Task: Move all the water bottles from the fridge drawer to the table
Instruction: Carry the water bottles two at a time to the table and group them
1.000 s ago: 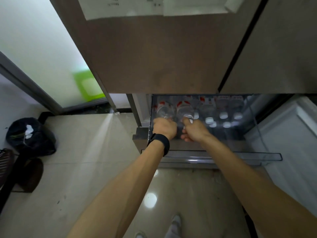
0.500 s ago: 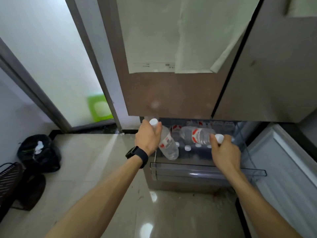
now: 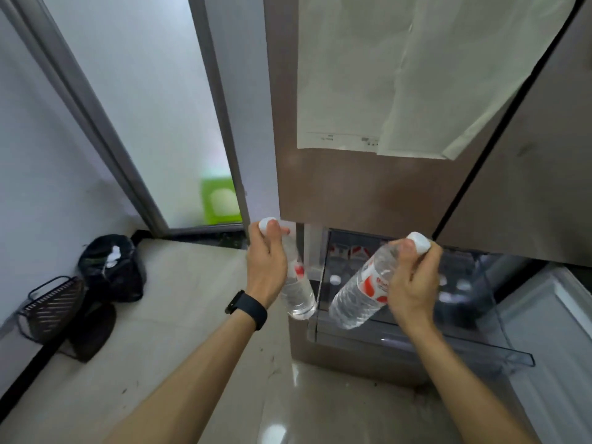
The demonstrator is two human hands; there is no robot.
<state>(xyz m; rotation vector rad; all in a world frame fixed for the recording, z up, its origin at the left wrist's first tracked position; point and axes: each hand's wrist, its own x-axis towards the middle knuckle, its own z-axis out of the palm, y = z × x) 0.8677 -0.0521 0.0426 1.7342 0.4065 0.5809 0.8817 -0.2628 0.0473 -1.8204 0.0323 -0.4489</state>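
Note:
My left hand (image 3: 266,269) grips a clear water bottle (image 3: 298,294) by its neck, white cap up, hanging just left of the open fridge drawer (image 3: 416,344). My right hand (image 3: 411,285) grips a second clear bottle (image 3: 362,293) with a red-and-white label near its white cap; it tilts down to the left above the drawer. Inside the drawer stand several more bottles (image 3: 334,279), seen as white caps and red labels. No table is in view.
The brown fridge door (image 3: 358,187) with taped papers hangs above the drawer. A white open door panel (image 3: 551,331) stands at right. On the tiled floor at left sit a black rubbish bag (image 3: 110,267) and a black wire basket (image 3: 51,307).
Both hands have lifted their bottles up out of the drawer and toward me. The view has tilted upward, showing more of the fridge door.

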